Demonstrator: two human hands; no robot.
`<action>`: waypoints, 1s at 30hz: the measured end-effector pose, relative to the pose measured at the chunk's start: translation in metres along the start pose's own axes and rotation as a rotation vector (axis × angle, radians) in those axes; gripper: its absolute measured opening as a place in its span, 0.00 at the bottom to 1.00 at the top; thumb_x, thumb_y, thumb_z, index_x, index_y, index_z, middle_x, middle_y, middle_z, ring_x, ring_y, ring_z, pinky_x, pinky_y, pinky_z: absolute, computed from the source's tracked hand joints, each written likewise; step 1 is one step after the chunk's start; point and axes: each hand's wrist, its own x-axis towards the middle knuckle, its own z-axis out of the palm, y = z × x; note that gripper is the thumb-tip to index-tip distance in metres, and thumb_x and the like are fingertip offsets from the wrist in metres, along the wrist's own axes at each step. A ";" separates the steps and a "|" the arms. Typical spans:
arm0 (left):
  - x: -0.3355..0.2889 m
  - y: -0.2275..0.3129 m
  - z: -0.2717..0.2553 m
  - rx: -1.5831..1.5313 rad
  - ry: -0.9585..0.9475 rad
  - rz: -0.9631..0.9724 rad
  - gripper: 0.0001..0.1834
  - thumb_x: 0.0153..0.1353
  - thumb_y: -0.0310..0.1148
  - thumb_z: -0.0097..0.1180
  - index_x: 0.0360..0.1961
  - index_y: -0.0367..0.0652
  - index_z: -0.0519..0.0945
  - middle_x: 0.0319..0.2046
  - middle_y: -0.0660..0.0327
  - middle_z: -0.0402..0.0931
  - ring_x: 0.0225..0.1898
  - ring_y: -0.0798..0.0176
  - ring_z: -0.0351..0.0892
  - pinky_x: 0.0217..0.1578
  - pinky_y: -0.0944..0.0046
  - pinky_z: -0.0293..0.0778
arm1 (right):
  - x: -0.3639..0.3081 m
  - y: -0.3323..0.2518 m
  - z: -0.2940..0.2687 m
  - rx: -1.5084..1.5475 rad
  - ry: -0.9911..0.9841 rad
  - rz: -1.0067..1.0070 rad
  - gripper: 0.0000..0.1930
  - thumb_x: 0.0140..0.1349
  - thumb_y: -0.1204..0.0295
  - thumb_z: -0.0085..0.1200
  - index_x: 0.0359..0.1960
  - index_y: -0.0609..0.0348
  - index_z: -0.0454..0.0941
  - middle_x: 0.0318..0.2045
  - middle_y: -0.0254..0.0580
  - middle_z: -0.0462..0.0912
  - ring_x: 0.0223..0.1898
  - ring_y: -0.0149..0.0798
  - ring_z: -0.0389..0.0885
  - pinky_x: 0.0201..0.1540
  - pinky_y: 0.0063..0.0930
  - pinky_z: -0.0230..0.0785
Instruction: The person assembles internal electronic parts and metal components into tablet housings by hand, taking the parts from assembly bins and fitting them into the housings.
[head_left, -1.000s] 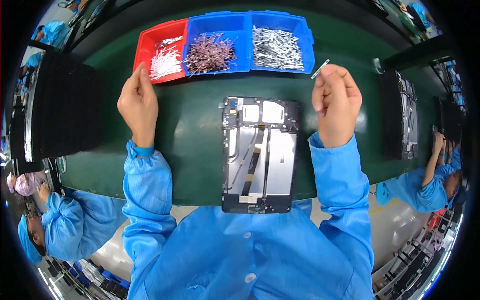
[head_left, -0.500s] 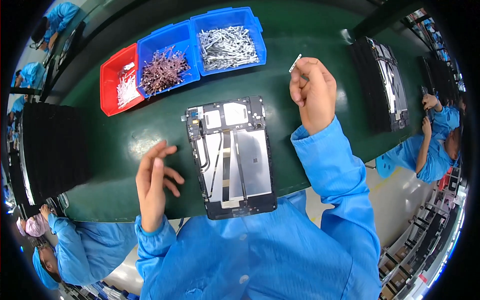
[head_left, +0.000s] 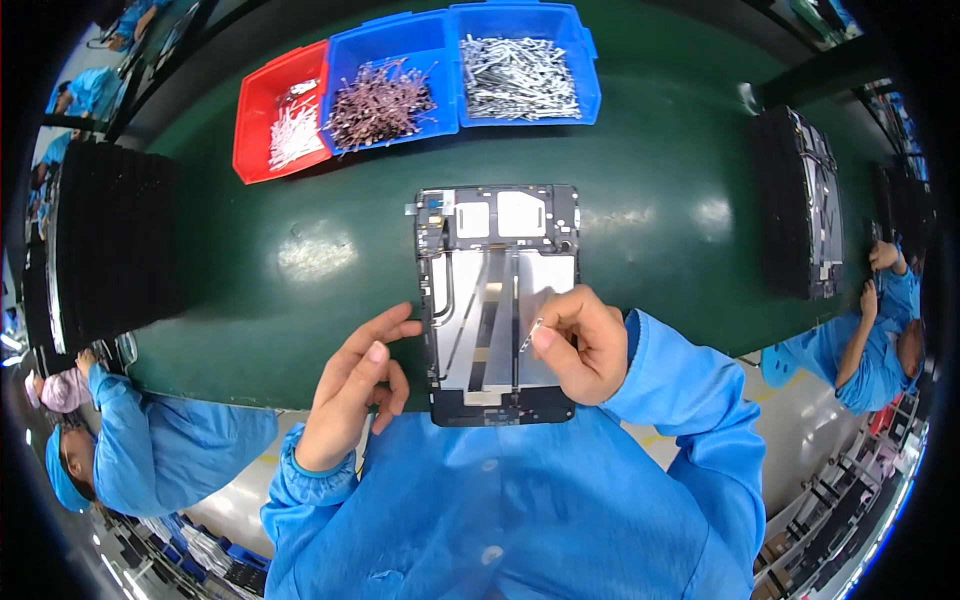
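An opened tablet [head_left: 548,275] lies on the green table in front of me, its inner metal plate, dark ribbon cables and black frame showing. Over the right part of that plate, my right hand [head_left: 590,350] pinches a small, thin whitish strip [head_left: 531,336] between thumb and fingertips. The strip is tilted; whether it touches the tablet I cannot tell. My left hand [head_left: 350,400] is beside the tablet's lower left edge, fingers apart and loosely bent, holding nothing. Whether its fingertips touch the frame is unclear.
At the far side stand a red bin [head_left: 250,120] with white strips, a blue bin [head_left: 392,45] with brownish-purple pieces and another blue bin [head_left: 590,85] with silvery strips. Tall dark stacks flank me, one on the left [head_left: 115,250], one on the right [head_left: 785,210]. Co-workers in blue sit on both sides.
My right hand has brought the strip from the table's right side down and left, over the tablet. My left hand has stayed beside the tablet's left edge. The whole view has shifted.
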 end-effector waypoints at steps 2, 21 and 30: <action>0.002 -0.002 0.003 0.007 -0.017 0.002 0.34 0.79 0.46 0.44 0.75 0.30 0.59 0.61 0.52 0.70 0.24 0.72 0.71 0.16 0.74 0.61 | -0.001 -0.002 0.001 0.042 0.017 0.045 0.05 0.76 0.74 0.49 0.43 0.62 0.68 0.27 0.36 0.79 0.25 0.21 0.73 0.29 0.19 0.67; 0.075 0.021 0.020 0.109 -0.145 -0.251 0.15 0.69 0.39 0.63 0.49 0.38 0.81 0.25 0.68 0.79 0.13 0.82 0.64 0.09 0.75 0.49 | 0.011 -0.007 0.020 0.465 0.346 0.277 0.04 0.71 0.79 0.58 0.40 0.66 0.75 0.26 0.29 0.81 0.26 0.13 0.73 0.26 0.11 0.63; 0.076 0.015 0.020 0.041 -0.205 -0.259 0.14 0.68 0.36 0.63 0.49 0.38 0.81 0.26 0.67 0.79 0.13 0.81 0.65 0.08 0.76 0.52 | 0.007 -0.009 0.016 0.424 0.311 0.344 0.05 0.69 0.80 0.60 0.40 0.65 0.76 0.26 0.27 0.81 0.25 0.13 0.73 0.26 0.11 0.64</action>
